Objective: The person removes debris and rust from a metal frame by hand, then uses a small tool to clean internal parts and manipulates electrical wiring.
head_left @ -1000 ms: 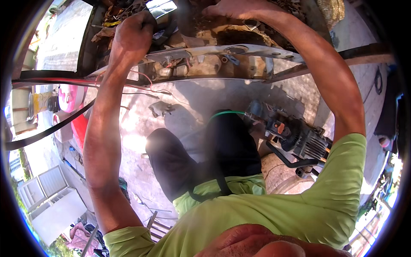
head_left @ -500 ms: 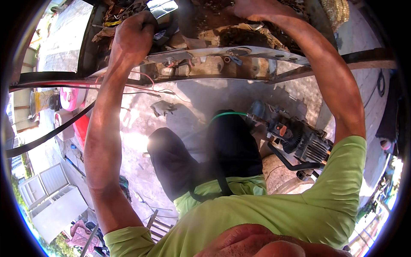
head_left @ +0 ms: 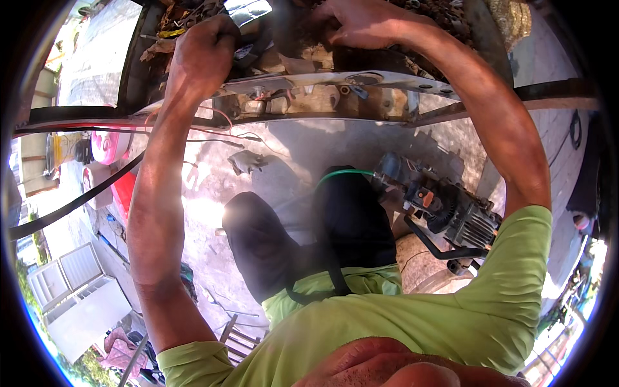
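Dry leaves and brown dirt [head_left: 445, 22] lie in a metal bay behind a long pale metal crossbar [head_left: 303, 80]. My left hand [head_left: 205, 53] is closed in a fist over the left part of the bay, beside a dark piece and a shiny reflective panel [head_left: 248, 9]. What the fist grips, if anything, is hidden. My right hand [head_left: 371, 24] reaches down into the debris at the middle, its fingers bent and drawn together. Shadow covers its fingertips, and whatever they hold cannot be made out.
An air compressor [head_left: 445, 206] with a green hose [head_left: 345, 171] stands right of my knees. Red and black cables run beneath the crossbar. A crumpled grey rag [head_left: 247, 162] lies on the concrete floor. Pink and red containers [head_left: 111, 147] stand at the left.
My right hand has moved left and a little nearer through the debris, toward the middle of the bay. My left hand stays almost where it was, still closed.
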The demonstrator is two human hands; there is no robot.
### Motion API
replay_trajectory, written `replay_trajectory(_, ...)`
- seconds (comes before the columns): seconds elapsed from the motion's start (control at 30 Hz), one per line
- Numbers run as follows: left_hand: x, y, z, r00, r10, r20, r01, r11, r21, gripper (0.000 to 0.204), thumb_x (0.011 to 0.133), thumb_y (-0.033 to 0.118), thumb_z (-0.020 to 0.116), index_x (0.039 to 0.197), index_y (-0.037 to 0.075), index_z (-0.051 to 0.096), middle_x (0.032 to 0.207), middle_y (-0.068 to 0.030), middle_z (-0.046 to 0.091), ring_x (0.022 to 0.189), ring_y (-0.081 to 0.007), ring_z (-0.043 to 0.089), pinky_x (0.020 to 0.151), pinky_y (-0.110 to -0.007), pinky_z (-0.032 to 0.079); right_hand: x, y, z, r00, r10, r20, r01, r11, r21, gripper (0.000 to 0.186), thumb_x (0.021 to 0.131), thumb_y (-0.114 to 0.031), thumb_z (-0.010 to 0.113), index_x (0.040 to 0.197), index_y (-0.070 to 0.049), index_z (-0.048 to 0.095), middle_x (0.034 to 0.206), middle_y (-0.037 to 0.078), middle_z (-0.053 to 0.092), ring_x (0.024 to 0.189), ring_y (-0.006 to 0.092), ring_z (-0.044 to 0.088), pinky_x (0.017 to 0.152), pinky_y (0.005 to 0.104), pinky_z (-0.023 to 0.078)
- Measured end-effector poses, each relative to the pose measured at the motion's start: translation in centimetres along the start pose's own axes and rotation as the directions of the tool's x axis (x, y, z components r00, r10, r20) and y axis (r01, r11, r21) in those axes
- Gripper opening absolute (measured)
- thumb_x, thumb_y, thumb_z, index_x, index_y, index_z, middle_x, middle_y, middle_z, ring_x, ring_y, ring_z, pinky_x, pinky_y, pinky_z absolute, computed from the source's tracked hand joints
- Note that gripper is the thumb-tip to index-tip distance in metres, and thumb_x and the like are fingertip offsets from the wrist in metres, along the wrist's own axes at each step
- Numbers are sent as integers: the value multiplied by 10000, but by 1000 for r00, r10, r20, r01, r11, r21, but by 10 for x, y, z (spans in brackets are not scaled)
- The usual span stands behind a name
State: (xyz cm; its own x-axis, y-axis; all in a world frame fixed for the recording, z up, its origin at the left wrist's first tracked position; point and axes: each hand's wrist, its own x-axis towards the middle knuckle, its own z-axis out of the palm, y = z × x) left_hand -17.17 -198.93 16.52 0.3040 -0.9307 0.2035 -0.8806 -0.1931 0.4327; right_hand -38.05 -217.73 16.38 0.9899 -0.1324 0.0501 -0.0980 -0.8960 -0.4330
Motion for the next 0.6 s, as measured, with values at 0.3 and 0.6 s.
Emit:
replay_trajectory(0.3,1,-1,0,1000,-1,12,1,1000,-4,180,885,131,532,957,43,672,867,-123,691,822,-230,663,789,-358,502,2,-8,-1,990,123,-74,-121,992,35,313,766,-129,712,1026,44,719,956,273,698,900,412,694,786,452,539)
replay_trajectory(0.6,1,-2,1,1000,16,1,-16,1000,-6,181,881,132,535,956,42,673,853,-129,684,810,-226,661,780,-358,501,11,-13,7,987,108,-118,-126,980,-156,245,787,-178,729,958,-3,741,947,234,708,906,404,691,786,482,530)
